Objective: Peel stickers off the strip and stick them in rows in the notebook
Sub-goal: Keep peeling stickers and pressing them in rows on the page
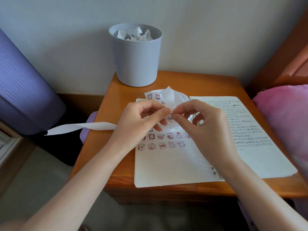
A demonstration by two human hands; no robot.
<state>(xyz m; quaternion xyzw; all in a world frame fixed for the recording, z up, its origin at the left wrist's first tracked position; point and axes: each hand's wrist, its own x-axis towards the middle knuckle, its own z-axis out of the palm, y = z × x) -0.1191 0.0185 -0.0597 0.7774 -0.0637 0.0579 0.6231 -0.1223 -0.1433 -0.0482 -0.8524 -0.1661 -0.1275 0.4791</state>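
Over the left page of the notebook (166, 167), both hands meet at one spot
- Left hand (143, 117): thumb and curled fingers grip the strip (166, 97) and hold it clear of the page
- Right hand (203, 125): thumb and forefinger tips pressed together, pinching the edge of a sticker (170, 116) on the strip, just right of the left thumb. Cannot tell whether that edge has lifted
- Strip: loaded end curls up and away from the grip toward the bin (136, 60), with printed stickers showing near its top. Bare tail runs from under the left hand out to the left, twisted, past the table (106, 147) edge. Long axis at the grip looks roughly near-to-far, so a pull to the right would peel across it
- Rows (160, 136) lie on the page directly below the hands and run left to right. The lower one looks one short of the row above

Judgement: step in hand is the peel. The free place is probably the right end of the lower row, nearer the right hand and below its wrist. The move would be down and slightly right, sticker set upright like its neighbours
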